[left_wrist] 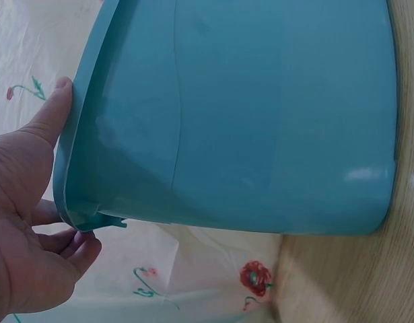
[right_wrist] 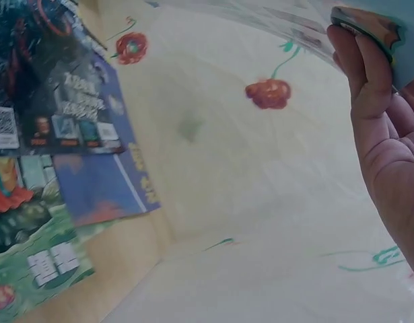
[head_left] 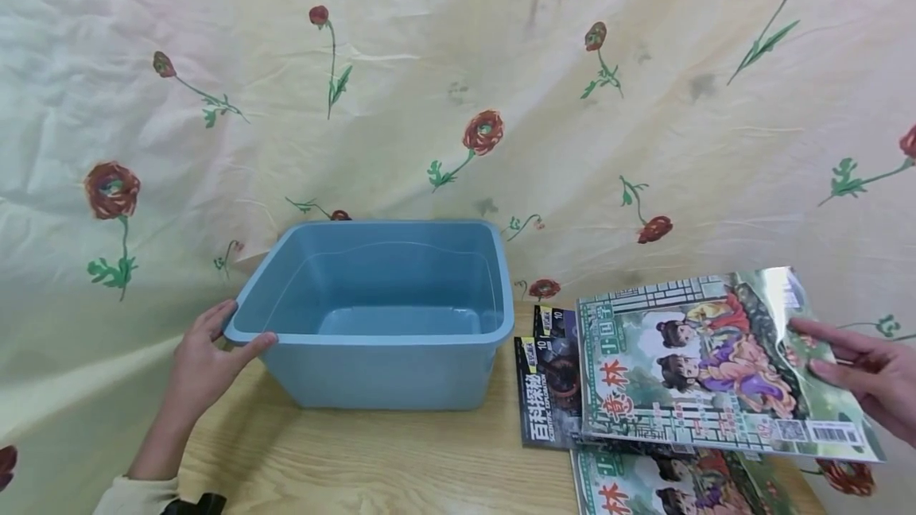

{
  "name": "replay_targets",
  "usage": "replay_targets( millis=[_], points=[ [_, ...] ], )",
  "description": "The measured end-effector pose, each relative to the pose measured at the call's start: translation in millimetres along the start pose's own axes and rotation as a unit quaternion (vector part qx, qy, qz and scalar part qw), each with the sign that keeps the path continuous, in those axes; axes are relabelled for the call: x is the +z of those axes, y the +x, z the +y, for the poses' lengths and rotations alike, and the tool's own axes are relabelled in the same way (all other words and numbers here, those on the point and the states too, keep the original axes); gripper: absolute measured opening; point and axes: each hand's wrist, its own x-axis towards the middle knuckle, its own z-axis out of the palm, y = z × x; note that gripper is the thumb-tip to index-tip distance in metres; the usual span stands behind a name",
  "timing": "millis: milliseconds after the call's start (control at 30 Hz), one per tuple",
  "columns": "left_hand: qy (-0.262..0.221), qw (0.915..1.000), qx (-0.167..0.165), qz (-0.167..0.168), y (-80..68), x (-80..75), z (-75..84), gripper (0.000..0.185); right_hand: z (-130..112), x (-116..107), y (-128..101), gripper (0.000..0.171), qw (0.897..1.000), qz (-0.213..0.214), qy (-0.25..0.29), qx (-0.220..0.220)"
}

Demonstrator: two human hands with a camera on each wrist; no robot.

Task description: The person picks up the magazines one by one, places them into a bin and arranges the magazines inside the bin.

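At the left, a blue plastic tub [head_left: 386, 373] stands on the wooden table, its inside bare. My left hand [head_left: 206, 360] holds its near left corner, thumb on the front of the rim and fingers around the side; the left wrist view shows the fingertips curled under the rim [left_wrist: 75, 145]. On the right, my right hand [head_left: 869, 368] pinches a green illustrated magazine [head_left: 644, 388] by its right edge, raised over other magazines. Under it lie a dark science magazine [head_left: 547, 396] and another green magazine [head_left: 644, 483], partly covered.
A cream cloth [head_left: 401, 141] with red flowers hangs behind the table and along its sides. Bare wood of the tabletop [head_left: 401, 459] shows in front of the tub. In the right wrist view, a purple-blue magazine [right_wrist: 102, 188] sticks out from under the dark one.
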Motion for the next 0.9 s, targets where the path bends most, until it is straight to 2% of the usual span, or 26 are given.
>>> replay_targets(
  millis=[100, 167, 233, 367, 567, 733, 900],
  points=[
    [-0.001, 1.0, 0.004, -0.001, -0.2, -1.2, -0.1, 0.099, -8.1, -1.0, 3.2, 0.06, 0.995, -0.026, 0.077, -0.049],
    [-0.001, 1.0, 0.008, -0.001, -0.7, -2.0, -0.1, 0.098, -13.3, -1.1, 6.1, 0.062, 0.986, -0.053, 0.135, -0.087],
    [-0.004, 0.9999, 0.01, -0.002, -1.0, -2.6, -0.3, 0.098, -18.7, 0.1, 8.6, 0.061, 0.976, -0.073, 0.169, -0.112],
    [-0.009, 0.9999, 0.01, -0.002, -1.0, -3.3, 0.0, 0.098, -30.4, 7.7, 12.5, 0.059, 0.969, -0.076, 0.188, -0.144],
    [-0.007, 0.9999, 0.006, -0.006, -1.2, -2.5, 1.3, 0.099, -48.9, 22.9, 22.2, 0.057, 0.947, -0.094, 0.241, -0.192],
    [-0.008, 0.9999, 0.001, -0.01, -0.9, -1.2, -0.6, 0.099, -63.5, 36.5, 29.2, 0.057, 0.934, -0.111, 0.277, -0.195],
    [-0.005, 1.0, 0.0, -0.008, 1.2, -0.8, -2.3, 0.099, -74.5, 55.0, 42.1, 0.059, 0.914, -0.158, 0.311, -0.206]
  ],
)
